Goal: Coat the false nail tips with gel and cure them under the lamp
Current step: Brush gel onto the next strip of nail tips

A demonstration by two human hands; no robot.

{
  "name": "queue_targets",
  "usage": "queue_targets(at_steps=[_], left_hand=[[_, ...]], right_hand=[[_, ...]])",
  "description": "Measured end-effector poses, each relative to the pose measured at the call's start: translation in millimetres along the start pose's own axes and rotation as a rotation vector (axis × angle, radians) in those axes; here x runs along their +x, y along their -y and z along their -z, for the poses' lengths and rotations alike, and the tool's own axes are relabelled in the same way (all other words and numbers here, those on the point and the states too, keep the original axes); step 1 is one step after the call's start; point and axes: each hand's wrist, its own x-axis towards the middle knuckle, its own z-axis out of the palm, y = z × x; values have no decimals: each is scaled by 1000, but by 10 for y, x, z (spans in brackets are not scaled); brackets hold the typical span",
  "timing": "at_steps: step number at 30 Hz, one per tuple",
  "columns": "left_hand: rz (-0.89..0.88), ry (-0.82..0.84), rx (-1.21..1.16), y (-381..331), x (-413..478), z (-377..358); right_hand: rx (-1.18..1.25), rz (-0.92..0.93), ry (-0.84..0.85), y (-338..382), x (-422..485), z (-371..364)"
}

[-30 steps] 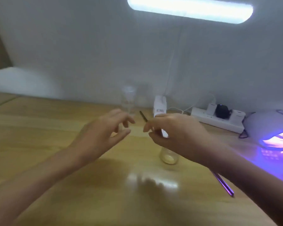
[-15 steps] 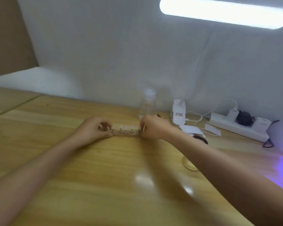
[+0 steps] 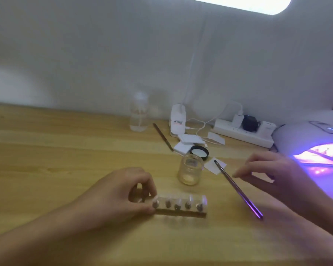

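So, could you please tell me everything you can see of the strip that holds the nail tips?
The holder strip is a thin brownish bar that seems to rest flat on the wooden table, running left to right. Five clear nail tips stand on small dark mounts along it. The left hand pinches its left end; its right end is free.

left hand point(image 3: 119, 194) pinching nail-tip strip point(image 3: 181, 206), wooden table point(image 3: 56, 160)
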Motion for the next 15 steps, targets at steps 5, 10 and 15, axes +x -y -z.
queue_targets(at_steps=[5, 10, 15], left_hand=[[-53, 23, -4, -162, 203, -244], [38, 55, -186, -165, 206, -228], [65, 85, -270, -163, 229, -226]], right_hand=[[79, 10, -9, -357, -228, -169], [92, 80, -16, -448, -261, -339], [-265, 529, -3, -502, -199, -283]])
